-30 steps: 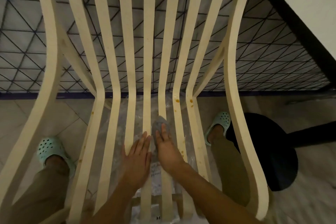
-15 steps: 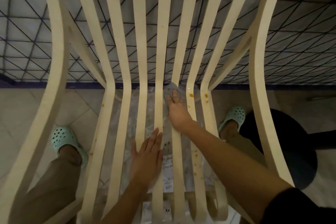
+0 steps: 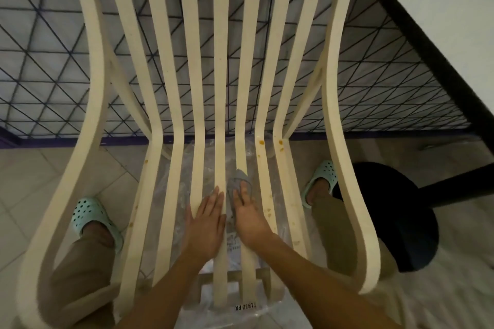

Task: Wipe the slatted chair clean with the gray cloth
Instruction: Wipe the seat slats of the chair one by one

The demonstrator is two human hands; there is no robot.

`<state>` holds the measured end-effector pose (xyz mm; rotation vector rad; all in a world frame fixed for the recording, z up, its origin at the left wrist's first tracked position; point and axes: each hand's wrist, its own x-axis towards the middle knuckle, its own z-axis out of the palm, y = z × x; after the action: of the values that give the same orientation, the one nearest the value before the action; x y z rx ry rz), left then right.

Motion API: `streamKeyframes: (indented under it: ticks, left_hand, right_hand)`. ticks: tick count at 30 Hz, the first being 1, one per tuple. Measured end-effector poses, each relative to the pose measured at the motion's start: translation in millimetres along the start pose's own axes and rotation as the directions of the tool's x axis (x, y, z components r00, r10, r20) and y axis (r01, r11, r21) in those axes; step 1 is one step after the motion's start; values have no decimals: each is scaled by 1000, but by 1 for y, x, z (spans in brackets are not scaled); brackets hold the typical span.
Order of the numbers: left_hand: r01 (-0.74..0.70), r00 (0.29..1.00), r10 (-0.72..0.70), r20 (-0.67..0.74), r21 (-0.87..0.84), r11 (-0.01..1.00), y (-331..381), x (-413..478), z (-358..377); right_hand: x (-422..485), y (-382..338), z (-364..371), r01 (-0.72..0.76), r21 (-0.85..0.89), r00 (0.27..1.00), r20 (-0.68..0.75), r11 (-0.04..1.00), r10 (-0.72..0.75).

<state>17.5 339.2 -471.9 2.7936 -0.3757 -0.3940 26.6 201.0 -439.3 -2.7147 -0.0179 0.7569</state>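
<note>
Under the flat, straight-fingered right hand [image 3: 247, 218] the gray cloth [image 3: 237, 177] is mostly hidden; the left hand [image 3: 205, 224] is laid equally flat.

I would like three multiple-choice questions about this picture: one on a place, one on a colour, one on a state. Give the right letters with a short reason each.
1. Where is the gray cloth?
A) under the right hand, on a seat slat
B) on the floor
C) hanging over the top rail

2. What colour are the shoes?
A) black
B) mint green
C) red

3. How is the left hand?
A) gripping the cloth
B) flat on the slats, fingers straight
C) clenched in the air

Answers:
1 A: the fingers press the cloth onto a slat of the slatted chair.
2 B: both shoes beside the chair are pale green.
3 B: its palm rests open on the seat.
</note>
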Motion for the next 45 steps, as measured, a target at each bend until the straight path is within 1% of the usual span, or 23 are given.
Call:
streamKeyframes:
  ticks: [4,12,16,22,27,30,37,39,42,45]
  left_hand:
    - [-11,1000,11,17,20,1000,-1,-21,6]
    - [-27,998,25,66,28,999,9,-67,7]
    - [-29,997,25,76,44,999,9,-75,11]
    - [-25,998,23,57,36,999,8,-76,14]
    - [-36,998,34,61,37,999,8,-65,9]
    - [-46,996,43,72,43,998,8,-47,3]
    - [-94,991,88,103,54,994,-2,-5,-6]
    - [-102,991,99,90,29,994,-5,14,-9]
    - [-128,991,124,57,64,990,-10,26,-11]
    - [-120,993,120,4,87,989,-13,27,-4]
  right_hand:
    - [-35,-5,15,1,4,1000,15,1000,-1]
    - [-90,-8,43,36,52,999,-15,998,-36]
    - [-118,-9,53,47,32,999,-11,998,-47]
    - [-135,-7,57,68,-20,997,48,998,-67]
    - [-124,-7,51,72,-37,996,57,997,-70]
    - [-111,-7,42,73,-8,996,55,997,-73]
    - [-49,-1,26,53,-2,999,-1,999,-53]
    - [-28,1,18,35,3,999,-5,999,-35]
    - [-2,2,4,27,8,999,-20,1000,-27]
    - [32,5,-7,24,-18,999,-28,1000,-25]
